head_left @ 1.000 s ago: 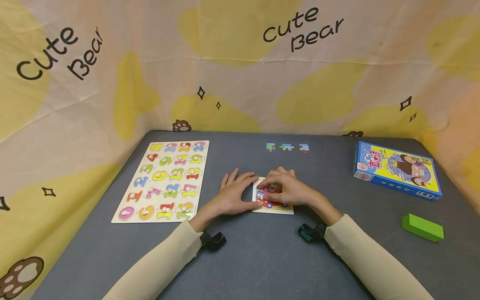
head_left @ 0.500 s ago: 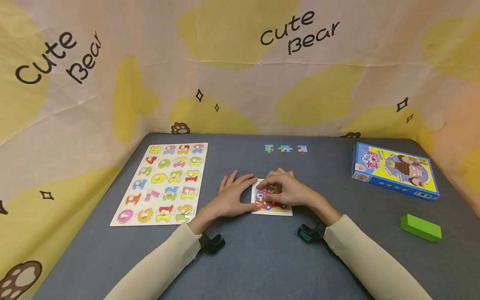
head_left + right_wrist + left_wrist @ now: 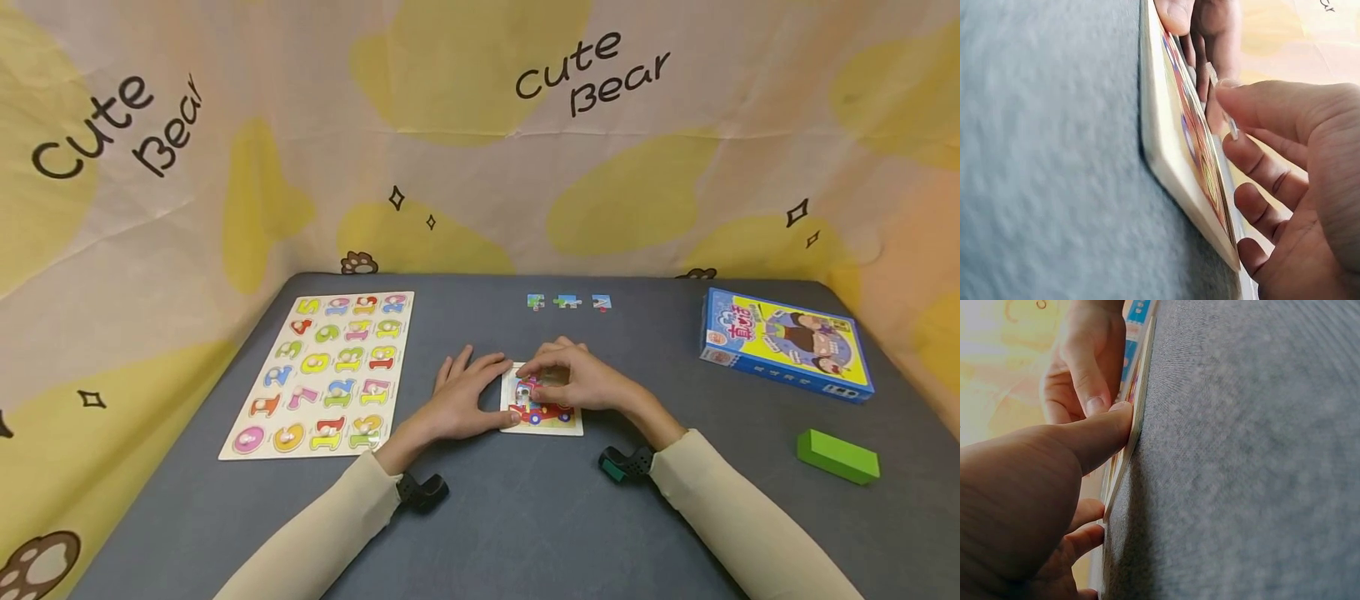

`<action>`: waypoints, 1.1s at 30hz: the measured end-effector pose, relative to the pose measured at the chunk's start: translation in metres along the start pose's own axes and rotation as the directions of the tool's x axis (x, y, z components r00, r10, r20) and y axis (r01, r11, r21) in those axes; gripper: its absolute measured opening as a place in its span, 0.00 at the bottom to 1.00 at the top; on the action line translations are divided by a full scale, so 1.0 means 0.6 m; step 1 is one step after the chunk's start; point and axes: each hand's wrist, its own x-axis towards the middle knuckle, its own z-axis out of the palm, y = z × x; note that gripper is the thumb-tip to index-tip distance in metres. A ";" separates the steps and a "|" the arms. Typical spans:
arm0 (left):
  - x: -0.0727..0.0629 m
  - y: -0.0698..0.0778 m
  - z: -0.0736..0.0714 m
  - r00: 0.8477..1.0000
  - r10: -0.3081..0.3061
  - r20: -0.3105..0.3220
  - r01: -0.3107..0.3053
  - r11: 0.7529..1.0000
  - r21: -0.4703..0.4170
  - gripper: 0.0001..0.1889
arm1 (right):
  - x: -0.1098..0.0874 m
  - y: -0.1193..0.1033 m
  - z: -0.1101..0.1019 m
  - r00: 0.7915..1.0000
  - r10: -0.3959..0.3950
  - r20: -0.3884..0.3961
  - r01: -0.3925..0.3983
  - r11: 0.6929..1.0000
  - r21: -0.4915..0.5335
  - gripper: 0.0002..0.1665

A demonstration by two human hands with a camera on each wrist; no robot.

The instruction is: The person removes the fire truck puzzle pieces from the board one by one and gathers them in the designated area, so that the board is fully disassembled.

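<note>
A small cream-bordered puzzle board (image 3: 553, 431) with a red vehicle picture lies flat between both hands. My left hand (image 3: 463, 407) rests along its left side, fingers spread and fairly straight, thumb on the near left corner. Over the picture, my right hand (image 3: 588, 379) pinches a small, thin puzzle piece (image 3: 1212, 74) between thumb and index finger. In the right wrist view that piece is tilted and apart from the board; its printed face is hard to make out. The other right fingers are loosely bent beside the board's edge. My right hand hides part of the picture.
Three small jigsaw pieces (image 3: 567, 302) lie in a row farther back. At left is a large number puzzle board (image 3: 225, 452) with knobbed numerals. A blue-and-yellow box (image 3: 787, 387) and a green block (image 3: 837, 456) sit at right. A printed cloth (image 3: 465, 167) hangs behind the table.
Both hands keep almost the same place at the board, the right still pinching the piece. The whole scene sits slightly lower in the head view.
</note>
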 end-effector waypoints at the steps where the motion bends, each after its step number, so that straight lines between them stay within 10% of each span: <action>1: 0.000 0.000 0.000 1.000 -0.001 0.001 0.001 1.000 0.000 0.43 | -0.001 0.002 -0.001 1.000 0.006 -0.002 -0.006 1.000 0.003 0.19; 33: -0.003 -0.003 -0.004 0.999 0.049 0.016 -0.048 0.999 -0.003 0.43 | -0.017 0.038 -0.035 0.995 0.081 -0.059 -0.076 0.994 0.072 0.18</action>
